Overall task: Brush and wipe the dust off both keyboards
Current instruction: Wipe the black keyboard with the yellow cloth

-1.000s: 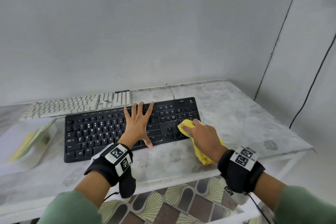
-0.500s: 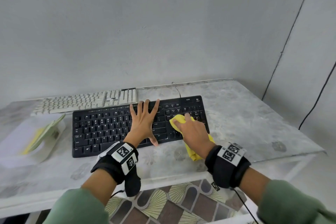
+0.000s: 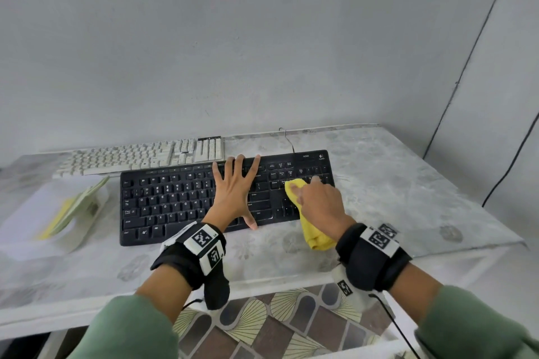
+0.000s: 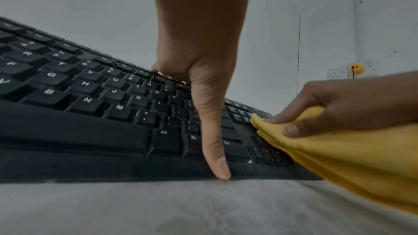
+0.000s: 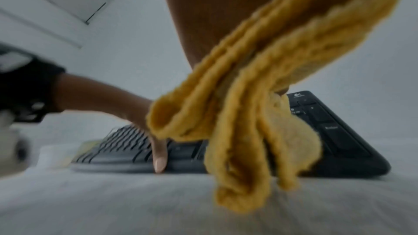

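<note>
Pressing flat with spread fingers, the left hand (image 3: 233, 192) holds the black keyboard (image 3: 175, 201) at centre frame; the right hand (image 3: 320, 204) grips a yellow cloth (image 3: 315, 236) on its right keys. A white keyboard (image 3: 140, 156) lies behind, upper left, on the worktop (image 3: 393, 183).

Left wrist view: the thumb (image 4: 214, 149) touches the worktop (image 4: 135, 206) at the keyboard's (image 4: 79, 104) front edge; the cloth (image 4: 339, 158) is at right.

Right wrist view: the cloth (image 5: 248, 113) hangs at centre.

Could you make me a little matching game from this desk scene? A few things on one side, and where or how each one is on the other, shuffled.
Things:
1. yellow cloth
2. white keyboard
3. left hand
4. black keyboard

States:
A. lies against the wall, behind the other keyboard
B. spread flat, fingers straight, pressing on the keys
C. held by the right hand on the right-hand keys
D. nearest the person, cable running back from it

Pairs: 1-C, 2-A, 3-B, 4-D
</note>
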`<act>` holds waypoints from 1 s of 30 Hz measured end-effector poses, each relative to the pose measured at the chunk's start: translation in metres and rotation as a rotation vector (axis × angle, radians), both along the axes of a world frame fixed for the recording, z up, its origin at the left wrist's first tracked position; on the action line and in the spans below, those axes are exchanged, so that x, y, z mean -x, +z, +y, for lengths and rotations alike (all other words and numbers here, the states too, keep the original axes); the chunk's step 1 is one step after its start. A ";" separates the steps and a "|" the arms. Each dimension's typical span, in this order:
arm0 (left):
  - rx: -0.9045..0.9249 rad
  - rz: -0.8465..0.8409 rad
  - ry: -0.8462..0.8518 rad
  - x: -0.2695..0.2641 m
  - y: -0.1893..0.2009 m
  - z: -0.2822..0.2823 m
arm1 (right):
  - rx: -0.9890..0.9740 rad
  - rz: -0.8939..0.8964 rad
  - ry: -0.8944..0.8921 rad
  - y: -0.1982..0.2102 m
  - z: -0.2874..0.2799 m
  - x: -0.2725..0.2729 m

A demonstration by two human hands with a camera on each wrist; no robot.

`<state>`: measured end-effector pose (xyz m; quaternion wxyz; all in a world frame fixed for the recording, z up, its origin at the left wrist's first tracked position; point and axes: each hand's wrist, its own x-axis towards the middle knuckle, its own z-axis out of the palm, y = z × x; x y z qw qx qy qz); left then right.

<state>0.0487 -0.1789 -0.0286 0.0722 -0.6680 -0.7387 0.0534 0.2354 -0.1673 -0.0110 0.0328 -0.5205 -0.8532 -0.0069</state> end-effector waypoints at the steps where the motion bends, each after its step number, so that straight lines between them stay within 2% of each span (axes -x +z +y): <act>1: 0.005 -0.005 -0.001 0.000 0.000 0.001 | 0.013 -0.021 -0.005 -0.005 -0.003 0.002; 5: 0.011 -0.014 -0.010 0.002 0.000 0.002 | 0.060 -0.078 -0.018 -0.007 -0.011 -0.002; 8: 0.007 -0.003 -0.013 0.003 -0.001 0.001 | 0.097 -0.119 0.040 -0.003 -0.008 -0.008; 11: 0.002 0.005 -0.014 0.002 -0.001 0.001 | 0.171 -0.011 0.030 0.004 0.001 -0.012; 13: 0.002 0.002 -0.015 0.002 -0.001 0.001 | 0.134 0.078 -0.006 0.005 0.007 -0.012; 17: 0.009 -0.004 -0.017 0.003 0.000 0.001 | 0.074 -0.016 -0.034 -0.003 -0.001 -0.002; 21: 0.010 -0.013 -0.025 0.004 0.000 0.002 | 0.124 -0.070 -0.015 -0.006 -0.005 -0.004; 25: 0.003 -0.009 -0.022 0.004 -0.001 0.001 | 0.189 0.012 0.020 0.010 0.007 -0.010; 28: 0.001 -0.013 -0.024 0.004 -0.001 0.001 | 0.127 0.119 0.005 0.009 0.007 -0.001; 30: -0.001 -0.013 -0.023 0.003 -0.001 0.000 | 0.111 0.069 0.008 -0.002 0.000 0.006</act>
